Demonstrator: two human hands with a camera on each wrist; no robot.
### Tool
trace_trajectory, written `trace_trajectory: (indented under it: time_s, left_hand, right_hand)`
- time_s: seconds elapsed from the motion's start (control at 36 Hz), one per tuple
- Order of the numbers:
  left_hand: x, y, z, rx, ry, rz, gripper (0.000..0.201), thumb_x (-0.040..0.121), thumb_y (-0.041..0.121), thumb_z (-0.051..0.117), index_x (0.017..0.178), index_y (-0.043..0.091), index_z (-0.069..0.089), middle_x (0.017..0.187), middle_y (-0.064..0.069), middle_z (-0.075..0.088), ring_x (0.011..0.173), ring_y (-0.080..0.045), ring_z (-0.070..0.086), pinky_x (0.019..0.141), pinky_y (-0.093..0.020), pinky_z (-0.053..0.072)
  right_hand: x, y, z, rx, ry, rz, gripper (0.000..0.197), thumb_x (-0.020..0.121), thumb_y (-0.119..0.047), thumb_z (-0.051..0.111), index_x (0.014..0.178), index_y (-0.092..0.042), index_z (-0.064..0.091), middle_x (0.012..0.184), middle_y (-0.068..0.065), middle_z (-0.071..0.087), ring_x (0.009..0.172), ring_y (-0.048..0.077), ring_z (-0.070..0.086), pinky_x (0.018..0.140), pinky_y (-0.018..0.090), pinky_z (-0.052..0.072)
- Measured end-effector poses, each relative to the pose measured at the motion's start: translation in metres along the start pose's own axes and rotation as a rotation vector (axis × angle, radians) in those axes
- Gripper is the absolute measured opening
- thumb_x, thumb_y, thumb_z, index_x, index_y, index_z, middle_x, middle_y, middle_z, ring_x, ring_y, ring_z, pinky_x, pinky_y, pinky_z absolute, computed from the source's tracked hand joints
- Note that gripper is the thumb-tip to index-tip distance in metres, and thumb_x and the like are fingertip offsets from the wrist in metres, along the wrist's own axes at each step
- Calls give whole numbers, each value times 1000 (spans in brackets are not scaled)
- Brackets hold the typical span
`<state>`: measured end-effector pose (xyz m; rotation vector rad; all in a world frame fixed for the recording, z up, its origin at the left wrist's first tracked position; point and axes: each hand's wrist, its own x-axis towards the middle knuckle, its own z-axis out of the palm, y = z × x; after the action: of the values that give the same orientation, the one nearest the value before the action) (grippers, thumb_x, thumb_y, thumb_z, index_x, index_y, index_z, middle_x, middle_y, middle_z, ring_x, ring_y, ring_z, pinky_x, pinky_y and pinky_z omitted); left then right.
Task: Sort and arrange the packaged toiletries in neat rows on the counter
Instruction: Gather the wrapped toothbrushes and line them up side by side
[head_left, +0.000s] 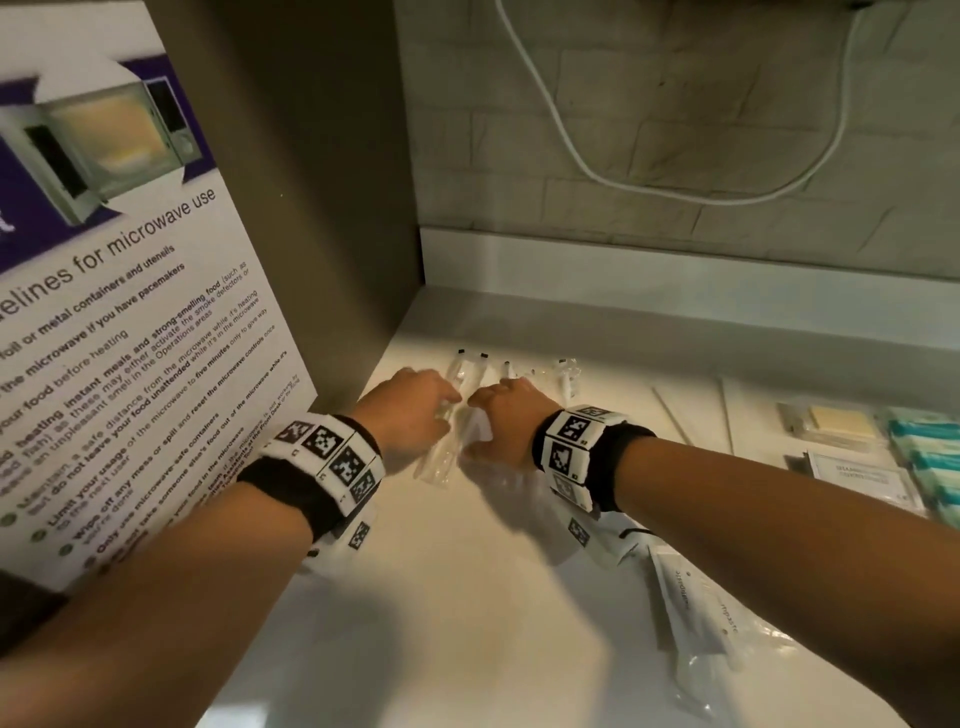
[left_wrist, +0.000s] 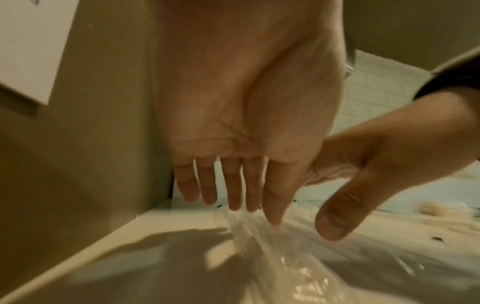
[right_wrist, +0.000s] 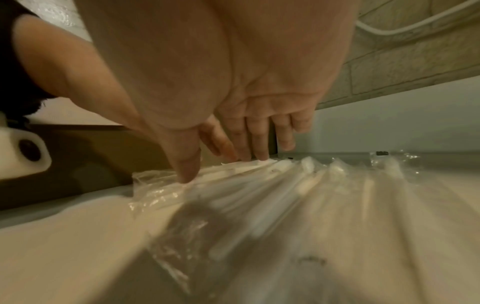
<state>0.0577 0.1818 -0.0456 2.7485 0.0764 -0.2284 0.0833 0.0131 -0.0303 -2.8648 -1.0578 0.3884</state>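
While my head camera looks down on the backs of both hands at the centre of the frame, only the wrist cameras show my palms. My left hand has its fingers straight and slightly spread, the tips coming down onto the clear plastic-wrapped toiletry packets low in that picture. My right hand likewise has straight fingers, thumb and fingertips pressing on the same crinkled packets; it grips nothing. From the head view the two hands, left and right, sit almost touching, over a row of long clear packets lying side by side on the white counter, close to the corner where the counter meets the beige side panel.

Only the head view shows the laminated white and purple microwave notice at the left edge, reading "for microwave use" and "do not leave your food unattended". At the lower right lie flat white sachets marked "toothpaste"; at the right edge, a pale yellow wrapped bar and teal-striped packets. A white cable loops across the brick wall at the top, also glimpsed in the right wrist view's upper right.
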Motion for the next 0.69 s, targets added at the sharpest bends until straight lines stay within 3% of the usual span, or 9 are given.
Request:
trace_trajectory:
  time_s: [0.08, 0.17, 0.31, 0.44, 0.58, 0.64, 0.69]
  left_hand:
    - [-8, -3, 5, 120, -158, -7, 56, 87, 33, 62, 141, 30, 48, 148, -1, 47, 125, -25, 54, 104, -42, 46]
    - [-12, -7, 9, 133, -142, 12, 61, 93, 36, 58, 149, 27, 38, 158, 3, 33, 139, -22, 41, 114, -41, 35]
    - [-15, -5, 9, 176, -41, 34, 64, 93, 41, 58, 150, 27, 34, 150, 1, 45, 135, -22, 43, 112, -42, 35]
    - [-13, -3, 7, 83, -71, -65, 60, 93, 47, 53, 149, 33, 35, 147, -5, 49, 132, -29, 47, 109, -42, 38]
    - [-14, 2, 5, 1, 41, 9, 43, 99, 35, 50, 142, 32, 48, 139, -3, 58, 127, -25, 53, 109, -42, 39]
    - [-13, 0, 4, 12, 112, 40, 40, 95, 32, 54, 136, 33, 55, 134, 0, 62, 124, -23, 54, 106, -44, 41]
    - [-11, -1, 1, 66, 124, 50, 43, 94, 35, 56, 137, 30, 54, 140, 2, 57, 129, -21, 48, 109, -44, 38]
  right_hand:
    - [-4, -8, -2, -41, -17, 8, 67, 89, -56, 51, 142, -15, 43, 143, 6, 47, 134, 29, 34, 111, 40, 25]
    - [-2, -13, 5, -83, -62, 31, 69, 90, -57, 46, 144, -14, 40, 148, 9, 41, 139, 31, 28, 116, 42, 17]
    - [3, -12, 8, -70, -91, 44, 78, 85, -52, 55, 147, -12, 31, 150, 10, 37, 143, 32, 22, 119, 43, 14]
    - [7, 0, 2, 6, -140, 104, 90, 67, -57, 64, 145, -24, 34, 151, 5, 35, 146, 28, 16, 114, 50, 27]
    - [1, 8, -11, 39, -161, 117, 81, 77, -58, 63, 145, -22, 37, 146, 6, 42, 141, 27, 29, 108, 45, 35]
    - [0, 7, -11, 45, -132, 117, 83, 74, -65, 63, 142, -22, 41, 140, 6, 47, 135, 28, 38, 104, 44, 40]
    - [-1, 4, -11, 38, -101, 115, 86, 71, -70, 63, 139, -21, 44, 133, 6, 52, 126, 28, 46, 97, 43, 45]
